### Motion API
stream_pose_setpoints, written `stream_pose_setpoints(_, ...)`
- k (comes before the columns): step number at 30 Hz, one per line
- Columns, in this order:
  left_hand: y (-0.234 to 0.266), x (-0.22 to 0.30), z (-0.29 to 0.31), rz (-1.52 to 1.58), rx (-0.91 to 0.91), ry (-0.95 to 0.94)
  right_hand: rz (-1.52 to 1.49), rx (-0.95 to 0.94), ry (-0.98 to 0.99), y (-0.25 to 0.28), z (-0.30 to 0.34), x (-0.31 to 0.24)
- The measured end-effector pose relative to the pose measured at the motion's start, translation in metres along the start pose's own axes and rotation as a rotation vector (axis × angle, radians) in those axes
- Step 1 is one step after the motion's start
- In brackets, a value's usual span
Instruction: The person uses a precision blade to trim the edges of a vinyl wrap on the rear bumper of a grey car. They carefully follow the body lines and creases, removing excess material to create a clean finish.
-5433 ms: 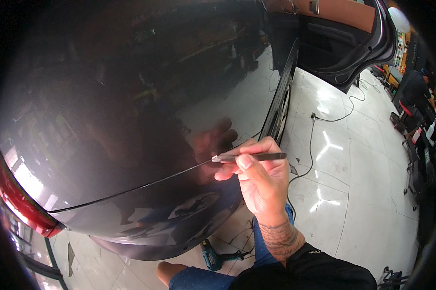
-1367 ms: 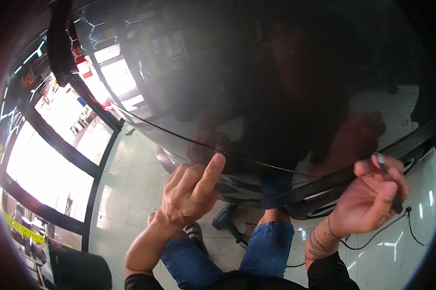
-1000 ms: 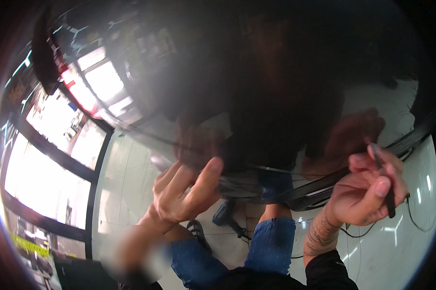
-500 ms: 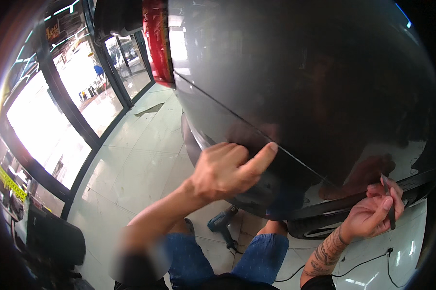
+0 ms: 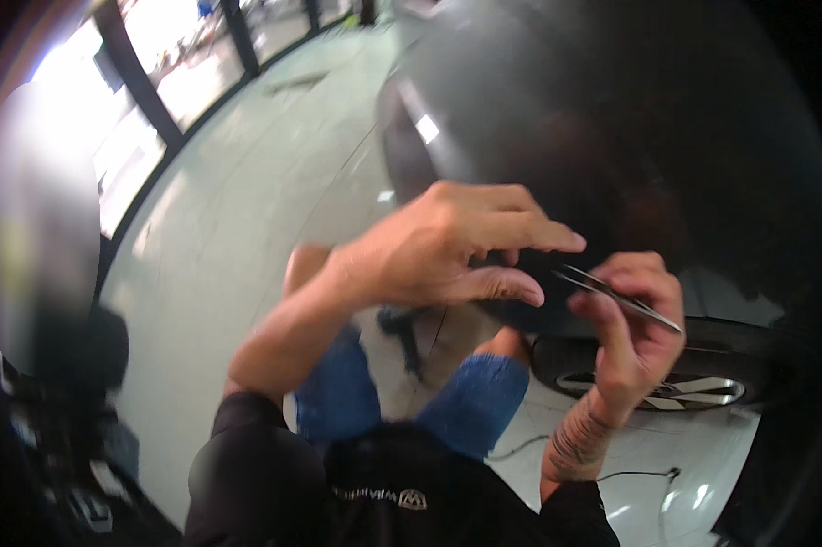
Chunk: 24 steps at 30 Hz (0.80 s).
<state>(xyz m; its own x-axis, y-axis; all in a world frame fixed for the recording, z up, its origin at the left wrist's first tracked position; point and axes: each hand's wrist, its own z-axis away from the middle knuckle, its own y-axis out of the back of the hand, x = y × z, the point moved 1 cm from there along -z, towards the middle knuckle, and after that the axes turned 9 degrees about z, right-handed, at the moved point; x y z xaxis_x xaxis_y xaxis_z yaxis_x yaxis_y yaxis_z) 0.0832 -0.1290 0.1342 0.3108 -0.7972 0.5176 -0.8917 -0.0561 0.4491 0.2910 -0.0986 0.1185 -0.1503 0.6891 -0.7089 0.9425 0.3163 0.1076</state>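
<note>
My right hand [image 5: 637,314] grips a slim pair of metal tweezers [image 5: 655,318], its two thin points angled up and left. Facing those points, my left hand [image 5: 456,242] is open, with a gap between thumb and fingers and nothing seen in it. A small space separates the left fingertips from the tweezers. Both hands hover in front of the rear side of a dark grey, glossy car body [image 5: 557,118]. Whether the left fingertips touch the panel, I cannot tell.
Below the car's edge is a wheel [image 5: 693,387] with silver spokes. A heat gun [image 5: 403,342] lies on the pale tiled floor [image 5: 219,273] between my knees. A black cable [image 5: 630,473] runs across the tiles at right. Dark-framed glass doors [image 5: 146,82] stand at far left.
My left hand has come off the panel seam and opened. The tweezers have moved left and up in my right hand, their points now toward the left hand. The view has tilted downward.
</note>
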Motion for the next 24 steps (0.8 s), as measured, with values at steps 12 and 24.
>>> stream_pose_setpoints(12,0.041,0.075,0.408,-0.477,0.537,1.438,-0.405,-0.821,-0.802,-0.218,0.071,0.138)
stream_pose_setpoints(24,-0.063,0.147,0.540,-0.026,0.685,2.141,-0.175,-1.027,-0.914,-0.229,0.046,0.174)
